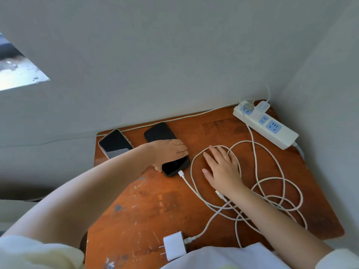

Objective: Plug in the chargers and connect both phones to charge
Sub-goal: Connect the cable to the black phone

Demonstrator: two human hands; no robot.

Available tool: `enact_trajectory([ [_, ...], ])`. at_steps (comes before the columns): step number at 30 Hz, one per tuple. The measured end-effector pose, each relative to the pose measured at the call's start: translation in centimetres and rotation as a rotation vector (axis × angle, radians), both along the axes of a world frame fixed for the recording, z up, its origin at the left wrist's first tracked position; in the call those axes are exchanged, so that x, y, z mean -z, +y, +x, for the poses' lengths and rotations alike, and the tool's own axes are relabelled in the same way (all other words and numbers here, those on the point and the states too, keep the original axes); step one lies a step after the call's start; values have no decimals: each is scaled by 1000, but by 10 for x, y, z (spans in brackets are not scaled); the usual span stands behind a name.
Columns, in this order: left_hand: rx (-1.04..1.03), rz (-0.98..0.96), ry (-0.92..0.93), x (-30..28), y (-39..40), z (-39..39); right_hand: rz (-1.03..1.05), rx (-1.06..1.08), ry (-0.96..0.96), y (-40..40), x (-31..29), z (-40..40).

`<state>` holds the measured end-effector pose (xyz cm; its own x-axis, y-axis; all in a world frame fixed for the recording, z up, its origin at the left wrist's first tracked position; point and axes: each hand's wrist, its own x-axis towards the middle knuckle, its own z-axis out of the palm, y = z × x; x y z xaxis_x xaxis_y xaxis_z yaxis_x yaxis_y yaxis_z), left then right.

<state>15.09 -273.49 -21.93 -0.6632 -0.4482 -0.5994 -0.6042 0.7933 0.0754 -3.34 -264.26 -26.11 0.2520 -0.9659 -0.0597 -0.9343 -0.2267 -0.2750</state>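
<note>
Two black phones lie on a scratched brown table (147, 206). My left hand (169, 152) grips the right-hand phone (159, 133), which has a white cable connector (181, 174) in its bottom end. The left-hand phone (115, 143) lies apart with nothing plugged in. My right hand (221, 167) rests flat with fingers spread on coils of white cable (275, 191). A loose cable connector (219, 194) lies by my right wrist. A white charger (173, 247) lies unplugged at the near edge, prongs pointing left. Another white charger (262, 106) sits in the power strip (272, 129).
The power strip lies at the table's back right corner against grey walls, with several free blue sockets. Its thin cord (174, 118) runs along the table's back edge. Tangled cable covers the table's right half.
</note>
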Motion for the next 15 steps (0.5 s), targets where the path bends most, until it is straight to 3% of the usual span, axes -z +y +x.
enact_trajectory([
  [7,235,-161,-95,2,-5,5,112,29,152,-24,14,4],
  [15,144,-209,-109,12,5,8,62,40,159,-19,23,4],
])
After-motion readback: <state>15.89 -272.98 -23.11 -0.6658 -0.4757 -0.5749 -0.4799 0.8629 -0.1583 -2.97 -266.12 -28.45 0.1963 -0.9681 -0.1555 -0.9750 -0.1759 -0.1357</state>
